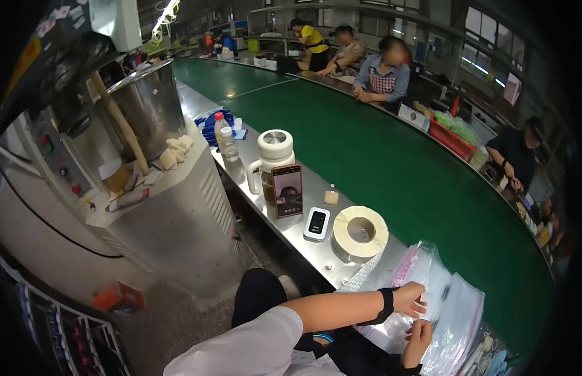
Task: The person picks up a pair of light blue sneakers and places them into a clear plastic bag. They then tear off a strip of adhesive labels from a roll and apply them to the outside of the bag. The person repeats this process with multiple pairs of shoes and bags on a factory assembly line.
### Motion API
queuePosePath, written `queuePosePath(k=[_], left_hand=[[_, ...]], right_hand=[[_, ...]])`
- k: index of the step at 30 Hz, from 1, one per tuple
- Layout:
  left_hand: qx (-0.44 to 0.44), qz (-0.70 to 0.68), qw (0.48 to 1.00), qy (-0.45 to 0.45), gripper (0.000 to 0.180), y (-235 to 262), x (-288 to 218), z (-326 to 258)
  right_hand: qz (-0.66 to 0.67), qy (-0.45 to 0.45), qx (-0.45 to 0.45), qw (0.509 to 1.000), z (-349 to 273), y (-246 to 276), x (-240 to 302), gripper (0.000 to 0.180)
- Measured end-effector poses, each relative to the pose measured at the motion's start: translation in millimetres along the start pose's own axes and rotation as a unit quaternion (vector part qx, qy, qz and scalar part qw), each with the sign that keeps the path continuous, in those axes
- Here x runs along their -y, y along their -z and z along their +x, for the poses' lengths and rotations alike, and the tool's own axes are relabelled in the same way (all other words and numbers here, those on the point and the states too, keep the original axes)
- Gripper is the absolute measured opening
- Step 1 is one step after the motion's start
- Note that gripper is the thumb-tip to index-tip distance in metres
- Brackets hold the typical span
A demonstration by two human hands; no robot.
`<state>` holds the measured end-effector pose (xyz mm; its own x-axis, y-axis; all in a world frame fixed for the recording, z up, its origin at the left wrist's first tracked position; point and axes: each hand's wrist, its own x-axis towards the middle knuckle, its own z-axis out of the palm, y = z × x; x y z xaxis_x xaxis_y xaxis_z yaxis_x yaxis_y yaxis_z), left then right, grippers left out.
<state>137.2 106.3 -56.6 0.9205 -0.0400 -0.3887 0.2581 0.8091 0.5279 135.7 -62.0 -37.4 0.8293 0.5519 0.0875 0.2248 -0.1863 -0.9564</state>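
Note:
My left hand (408, 299), with a black band at the wrist, is over a stack of clear plastic bags (463, 307) on the bench. Just nearer to me, my right hand (418, 339) is over the same bags, its fingers curled. Both hands are closed and their fingertips nearly meet. A small pale bit shows by the left fingers, too small to name, and what the right fingers pinch is hidden. Beyond my left forearm stands a large roll of pale labels (343, 233). A printed strip (366, 274) lies between the roll and the bags.
Left of the roll are a white handheld device (316, 224), a propped phone (287, 191), a large white-lidded jug (275, 145) and bottles (228, 147). A green conveyor belt (366, 150) runs beyond the metal bench. Several people work across it. A metal machine (172, 213) stands left.

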Motion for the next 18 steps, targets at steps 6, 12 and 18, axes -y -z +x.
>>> queuePosePath(k=[6, 12, 18], left_hand=[[0.046, 0.68, 0.676, -0.28, 0.024, 43.3, 16.8, 46.7], [0.148, 0.51, 0.841, -0.106, 0.037, 12.7, 31.7, 64.6], [0.045, 0.024, 0.993, 0.105, 0.102, -21.6, -16.8, -67.9]], right_hand=[[-0.004, 0.112, -0.084, 0.99, 2.3, 27.0, 5.2, 0.013], [-0.088, 0.082, 0.028, 0.992, -2.3, 13.9, 23.7, 0.016], [-0.248, 0.167, 0.154, 0.942, -26.4, 1.8, 28.6, 0.059]])
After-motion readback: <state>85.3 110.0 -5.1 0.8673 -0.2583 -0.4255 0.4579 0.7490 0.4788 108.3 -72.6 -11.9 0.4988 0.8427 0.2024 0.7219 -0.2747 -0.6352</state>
